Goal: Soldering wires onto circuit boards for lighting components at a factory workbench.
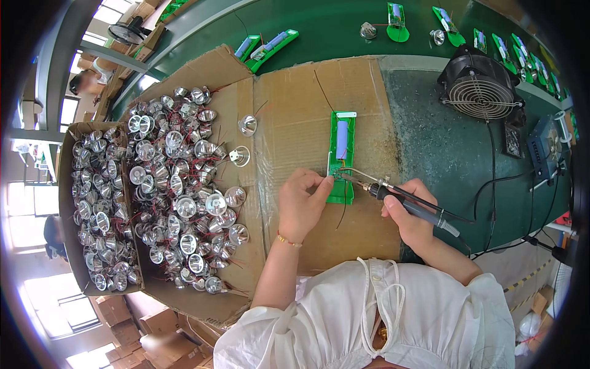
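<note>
A green plastic lamp housing (342, 195) lies on the cardboard sheet in front of me, with a lilac battery cell (342, 140) and thin wires in it. The fingers of my left hand (302, 202) are pinched together at the housing's left edge, beside the small circuit board; whatever is between them is too small to make out. My right hand (413, 215) is wrapped round a soldering iron (405, 204) with a curved metal feed tube clamped along it. Its tip reaches into the housing, close to my left fingertips.
Cardboard boxes (136, 246) full of silver reflector cups stand on the left. Two loose cups, one a reflector (247, 125), lie beside them. A black fan (482, 95) and a blue soldering station (546, 150) with cables stand right. More green housings (397, 24) line the far bench.
</note>
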`<state>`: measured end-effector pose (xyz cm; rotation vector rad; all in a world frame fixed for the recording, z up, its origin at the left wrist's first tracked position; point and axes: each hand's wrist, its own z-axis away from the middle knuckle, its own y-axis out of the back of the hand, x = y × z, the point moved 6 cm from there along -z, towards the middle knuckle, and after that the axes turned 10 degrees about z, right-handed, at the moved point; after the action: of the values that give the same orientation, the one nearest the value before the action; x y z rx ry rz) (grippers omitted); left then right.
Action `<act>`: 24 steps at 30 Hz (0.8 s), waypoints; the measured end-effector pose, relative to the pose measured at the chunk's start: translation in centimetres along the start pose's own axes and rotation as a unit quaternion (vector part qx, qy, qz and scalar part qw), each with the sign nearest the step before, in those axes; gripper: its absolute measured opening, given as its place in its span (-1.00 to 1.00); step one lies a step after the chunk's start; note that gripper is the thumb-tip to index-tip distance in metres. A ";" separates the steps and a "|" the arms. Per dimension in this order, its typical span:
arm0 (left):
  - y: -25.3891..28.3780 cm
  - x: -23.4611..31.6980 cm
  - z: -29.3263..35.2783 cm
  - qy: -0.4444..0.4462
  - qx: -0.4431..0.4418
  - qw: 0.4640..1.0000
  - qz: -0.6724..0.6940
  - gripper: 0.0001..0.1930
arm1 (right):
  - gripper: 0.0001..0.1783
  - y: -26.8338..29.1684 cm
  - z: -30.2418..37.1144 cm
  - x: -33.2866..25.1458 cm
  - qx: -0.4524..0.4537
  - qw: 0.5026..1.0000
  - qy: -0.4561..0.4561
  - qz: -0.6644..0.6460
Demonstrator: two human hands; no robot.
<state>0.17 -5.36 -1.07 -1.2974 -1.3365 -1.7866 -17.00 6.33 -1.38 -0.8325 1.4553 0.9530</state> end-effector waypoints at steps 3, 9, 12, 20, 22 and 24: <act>0.0 0.1 -0.1 -0.007 -0.007 1.000 -0.004 -0.84 | -0.87 -0.2 -0.1 0.1 -0.005 1.000 -0.009 -0.002; 0.1 0.0 -0.4 0.005 -0.024 1.000 -0.006 -0.82 | -0.87 -0.2 -0.1 0.6 -0.011 1.000 -0.016 0.005; 0.0 0.0 -0.5 0.005 -0.027 1.000 -0.006 -0.81 | -0.87 -0.2 -0.1 0.7 -0.024 1.000 -0.005 0.020; 0.1 0.2 -0.4 0.030 -0.033 0.999 -0.008 -0.81 | -0.88 0.9 0.2 -0.2 0.031 0.999 0.000 -0.042; 0.1 0.2 -0.4 0.034 -0.026 0.999 0.005 -0.82 | -0.88 1.3 0.3 -0.3 0.033 0.999 0.010 -0.035; 0.0 0.1 -0.5 0.025 -0.026 0.999 0.003 -0.82 | -0.89 1.7 0.3 0.2 0.035 0.999 0.001 -0.024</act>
<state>-0.05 -5.78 -1.03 -1.2751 -1.2652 -1.8483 -18.38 7.32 -1.38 -0.8135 1.4563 0.8605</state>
